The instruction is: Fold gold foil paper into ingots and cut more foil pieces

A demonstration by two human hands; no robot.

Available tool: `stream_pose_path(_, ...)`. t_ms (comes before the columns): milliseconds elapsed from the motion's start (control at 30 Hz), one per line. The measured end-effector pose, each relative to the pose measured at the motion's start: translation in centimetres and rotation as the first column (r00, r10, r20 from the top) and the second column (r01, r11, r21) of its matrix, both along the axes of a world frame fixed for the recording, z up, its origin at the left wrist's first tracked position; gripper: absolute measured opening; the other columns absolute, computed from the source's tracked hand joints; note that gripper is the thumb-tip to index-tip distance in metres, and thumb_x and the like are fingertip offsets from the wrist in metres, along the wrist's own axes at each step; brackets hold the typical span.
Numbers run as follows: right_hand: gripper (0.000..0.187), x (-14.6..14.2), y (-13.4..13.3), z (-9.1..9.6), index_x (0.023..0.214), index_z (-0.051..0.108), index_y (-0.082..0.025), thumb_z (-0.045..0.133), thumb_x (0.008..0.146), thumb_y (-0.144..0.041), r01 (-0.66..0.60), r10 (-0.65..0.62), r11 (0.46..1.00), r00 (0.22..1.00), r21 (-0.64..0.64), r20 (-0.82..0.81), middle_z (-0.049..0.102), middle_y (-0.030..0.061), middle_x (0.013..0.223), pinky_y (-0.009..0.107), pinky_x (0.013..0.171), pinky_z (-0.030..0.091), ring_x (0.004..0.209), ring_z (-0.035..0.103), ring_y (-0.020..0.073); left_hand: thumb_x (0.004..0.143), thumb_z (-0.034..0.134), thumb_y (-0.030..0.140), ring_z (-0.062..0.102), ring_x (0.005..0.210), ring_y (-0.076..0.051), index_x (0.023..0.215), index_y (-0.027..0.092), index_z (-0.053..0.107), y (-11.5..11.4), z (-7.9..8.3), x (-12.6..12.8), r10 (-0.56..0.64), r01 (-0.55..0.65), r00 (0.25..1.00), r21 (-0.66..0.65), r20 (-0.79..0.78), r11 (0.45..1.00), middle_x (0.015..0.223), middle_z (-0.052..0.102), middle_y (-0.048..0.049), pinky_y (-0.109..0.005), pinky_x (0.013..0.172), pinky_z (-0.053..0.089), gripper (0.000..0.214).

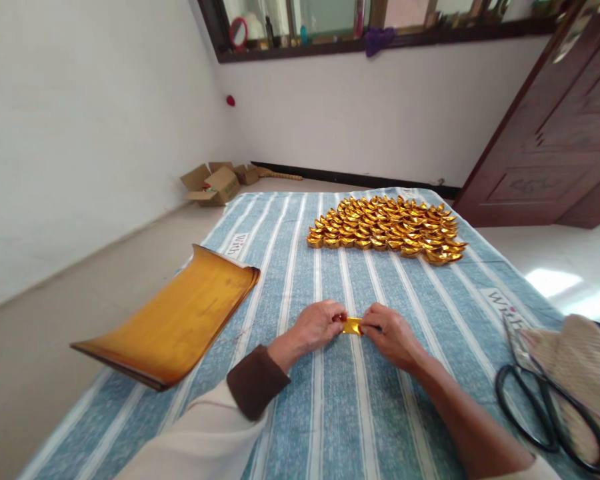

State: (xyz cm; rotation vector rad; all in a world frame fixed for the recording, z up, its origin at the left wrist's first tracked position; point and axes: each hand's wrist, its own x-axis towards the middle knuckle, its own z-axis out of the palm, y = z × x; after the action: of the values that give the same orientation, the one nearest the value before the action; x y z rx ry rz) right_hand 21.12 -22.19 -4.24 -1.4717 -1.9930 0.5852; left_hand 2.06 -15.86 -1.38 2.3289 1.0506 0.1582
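Gold foil [353, 326], small and creased, just below the middle of the frame, pinched from both ends and held low over the striped cloth [330, 413]; touching the cloth or not, cannot tell. Closed on its left end: left hand [316, 327], fingers curled tight around the foil, brown cuff at the wrist. Closed on its right end: right hand [391, 335], fingertips bent in on the foil, forearm bare. Hands nearly meeting, with only a short strip of foil showing between them.

Left of centre, a thick stack [175, 320] of gold sheets, curled up at its far edge, overhanging the left side of the cloth. Upper middle, well beyond the hands, a dense patch of folded gold ingots [387, 228], laid close together on the cloth. Lower right, black-handled scissors [547, 383] lying against a woven bag [580, 367]. Upper left of centre, on the floor near the wall, open cardboard boxes [215, 183]. Upper right, a dark wooden door [555, 133].
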Motion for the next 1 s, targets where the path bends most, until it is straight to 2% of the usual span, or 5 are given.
stream_pose_path(233,0.017,-0.1,0.0,-0.4,0.08,0.07,-0.02,0.056,0.087,-0.015,-0.013,0.01,0.998,0.999,0.064,0.046,0.058,0.0017,0.075,0.026,0.068,0.037,0.073,0.053,0.014,0.077,0.055,0.014,0.056,0.076,-0.014,0.088,0.021,0.065,0.0,-0.3,-0.2,-0.014,0.014,0.999,-0.014,0.03,1.0,0.078,0.059,0.0018,-0.022,0.068,0.04,0.017)
stream_pose_path(500,0.023,-0.9,-0.5,-0.2,0.072,0.068,-0.021,0.053,0.089,-0.018,0.031,-0.083,0.986,0.946,0.166,0.313,0.058,0.0021,0.075,0.028,0.064,0.03,0.07,0.047,0.0153,0.076,0.055,0.016,0.057,0.072,-0.013,0.081,0.02,0.067,0.5,1.2,0.6,-0.039,0.037,0.994,-0.018,-0.101,0.999,0.076,0.063,0.0016,-0.021,0.064,0.04,0.014)
stream_pose_path(633,0.022,-1.1,-0.7,0.0,0.073,0.067,-0.02,0.053,0.09,-0.018,0.031,-0.087,0.984,0.945,0.176,0.315,0.058,0.002,0.075,0.028,0.064,0.03,0.071,0.047,0.0153,0.075,0.055,0.017,0.059,0.07,-0.015,0.075,0.019,0.069,1.3,2.3,1.6,-0.024,0.026,0.98,0.004,-0.2,1.0,0.071,0.065,0.0003,-0.023,0.062,0.04,0.014)
stream_pose_path(767,0.024,-1.0,-0.6,0.0,0.069,0.065,-0.02,0.053,0.09,-0.017,0.025,-0.08,0.983,0.949,0.179,0.306,0.057,0.0017,0.074,0.028,0.064,0.03,0.07,0.046,0.0148,0.07,0.057,0.015,0.06,0.078,-0.02,0.079,0.019,0.07,2.1,3.0,2.2,0.045,-0.023,0.963,0.085,-0.266,0.996,0.08,0.067,-0.0046,-0.027,0.065,0.041,0.016)
stream_pose_path(1000,0.017,-0.9,-0.6,-0.3,0.076,0.066,-0.019,0.054,0.089,-0.018,0.052,-0.095,0.98,0.97,0.191,0.226,0.059,0.0034,0.079,0.029,0.069,0.035,0.077,0.05,0.0167,0.061,0.066,0.018,0.059,0.068,-0.02,0.069,0.018,0.07,2.8,3.6,3.2,-0.001,0.015,0.924,0.035,-0.382,0.999,0.07,0.065,-0.0037,-0.025,0.055,0.038,0.009)
